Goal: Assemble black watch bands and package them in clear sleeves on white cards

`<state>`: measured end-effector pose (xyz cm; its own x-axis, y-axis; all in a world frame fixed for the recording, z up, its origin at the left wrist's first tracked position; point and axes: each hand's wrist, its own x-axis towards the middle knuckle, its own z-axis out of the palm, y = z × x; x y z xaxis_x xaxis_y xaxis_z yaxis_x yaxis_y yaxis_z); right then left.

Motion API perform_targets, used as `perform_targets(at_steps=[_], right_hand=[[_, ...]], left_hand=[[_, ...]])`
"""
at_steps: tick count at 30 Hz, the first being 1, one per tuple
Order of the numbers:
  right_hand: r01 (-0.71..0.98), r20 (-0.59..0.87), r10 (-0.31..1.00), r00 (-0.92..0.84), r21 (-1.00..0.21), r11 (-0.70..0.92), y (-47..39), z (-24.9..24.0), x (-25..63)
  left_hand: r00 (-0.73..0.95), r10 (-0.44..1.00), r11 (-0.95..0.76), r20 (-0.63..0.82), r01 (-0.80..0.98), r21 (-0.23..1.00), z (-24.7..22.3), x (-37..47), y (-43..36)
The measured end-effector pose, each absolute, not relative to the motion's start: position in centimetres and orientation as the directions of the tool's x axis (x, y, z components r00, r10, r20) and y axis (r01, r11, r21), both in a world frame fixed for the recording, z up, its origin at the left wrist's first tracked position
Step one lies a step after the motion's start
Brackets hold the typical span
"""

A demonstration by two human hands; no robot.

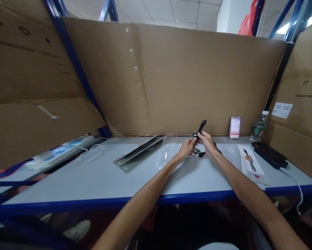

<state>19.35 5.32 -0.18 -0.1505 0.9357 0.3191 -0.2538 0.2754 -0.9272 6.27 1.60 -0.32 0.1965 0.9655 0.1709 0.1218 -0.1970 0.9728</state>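
Observation:
A black tool [202, 125] with a rounded handle points up and to the right above the grey table. My left hand [187, 147] is closed on its lower part, with the thumb pressed on top. Close beside it, my right hand [206, 140] pinches the same tool near the base of the handle. Small black and metal pieces [202, 154] lie on the table just beneath my hands. A clear plastic tray [166, 152] rests left of my left hand. The fingers' undersides are hidden.
Flat dark panels [139, 151] and a white power strip [67, 151] lie left. At right are a printed card [250, 161], a black case [270, 154] with a white cable, a bottle [259, 129] and a phone [234, 127]. Cardboard walls [197, 80] enclose the table.

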Motion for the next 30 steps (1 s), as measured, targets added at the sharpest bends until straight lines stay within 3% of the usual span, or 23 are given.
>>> perform_targets(at_steps=[2,5,8,11,15,19,24,27,30], right_hand=[[-0.161,0.294,0.951,-0.1,-0.947,0.276,5.2,0.1,19.5],[0.067,0.323,0.945,0.05,-0.945,0.319,4.9,0.6,19.9],[0.116,0.258,0.963,-0.074,-0.957,0.265,4.3,1.0,19.7],[0.016,0.147,0.951,-0.273,-0.987,0.157,3.6,1.2,19.3],[-0.104,0.094,0.923,-0.372,-0.993,0.059,2.8,1.5,19.2],[-0.198,0.033,0.944,-0.327,-0.98,-0.035,2.6,1.6,19.0],[-0.224,0.044,0.973,-0.225,-0.975,-0.008,2.6,1.1,18.2],[-0.019,0.168,0.974,-0.149,-0.986,0.167,2.5,0.6,18.3],[0.346,0.428,0.897,-0.108,-0.83,0.438,2.5,0.4,19.2]], left_hand=[[0.112,0.975,-0.217,0.194,0.26,0.941,-0.4,6.1,1.9],[-0.038,0.931,-0.274,0.364,0.586,0.762,-0.6,5.7,2.2],[-0.042,0.89,-0.248,0.454,0.792,0.559,-0.7,5.3,1.7],[0.003,0.905,-0.221,0.426,0.858,0.463,-0.7,5.4,1.1],[0.037,0.922,-0.208,0.385,0.887,0.413,-0.8,5.8,0.5],[0.068,0.927,-0.204,0.37,0.917,0.342,-0.8,6.0,0.4],[0.093,0.925,-0.21,0.368,0.933,0.291,-0.8,5.9,0.0],[0.111,0.923,-0.227,0.367,0.93,0.289,-1.1,5.9,0.3],[0.083,0.926,-0.224,0.368,0.907,0.357,-1.6,5.9,1.0]])
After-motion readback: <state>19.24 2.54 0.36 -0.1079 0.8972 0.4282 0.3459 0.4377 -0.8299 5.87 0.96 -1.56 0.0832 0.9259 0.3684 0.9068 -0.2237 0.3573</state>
